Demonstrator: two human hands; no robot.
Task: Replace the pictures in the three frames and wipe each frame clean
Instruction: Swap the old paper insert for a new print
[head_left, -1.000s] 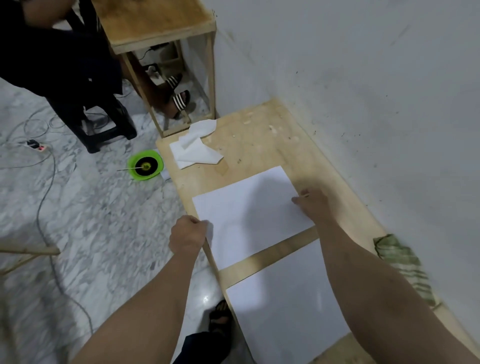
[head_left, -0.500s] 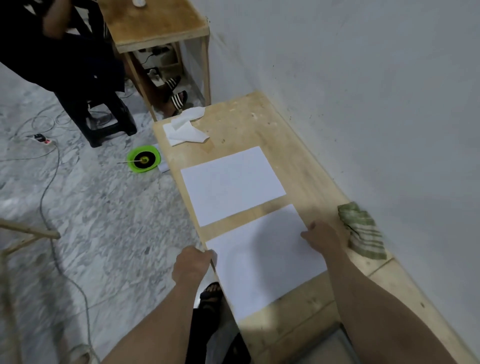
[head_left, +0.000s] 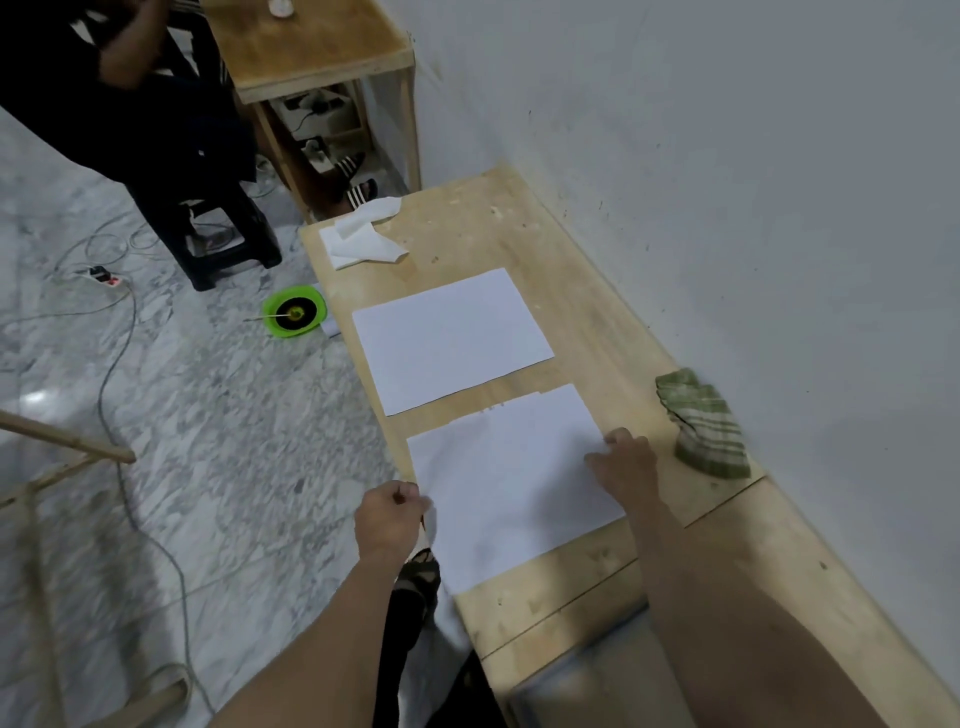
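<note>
1. Head view, far left of the frame: a marble floor (head_left: 156, 415) with a grey cable (head_left: 111, 364) trailing across it, and a wooden rail (head_left: 62, 441) poking in at the left edge.
2. Upper left: a seated person (head_left: 104, 78) in dark clothes on a black stool (head_left: 218, 234); just right of the stool, on the floor, a green dish (head_left: 294, 312) lies beside the edge of the wooden table (head_left: 597, 332).
3. Upper centre: a second, smaller wooden table (head_left: 306, 52) stands against the wall, and crumpled white tissue (head_left: 363, 236) lies on the far corner of the long table.
4. Centre: the far white sheet (head_left: 452, 338) lies flat on the table, apart from both hands.
5. Lower centre: the left hand (head_left: 387, 522) is curled into a fist at the table's left edge, pinching the left edge of the near white sheet (head_left: 509, 483) between thumb and fingers.
6. Right of that: the right hand (head_left: 626, 465) rests on the sheet's right edge, fingers bent and pressing down on the paper; whether the thumb goes under the edge I cannot tell.
7. Right: a green striped cloth (head_left: 701, 423) lies bunched near the wall, just beside the right hand but not touching it.
</note>
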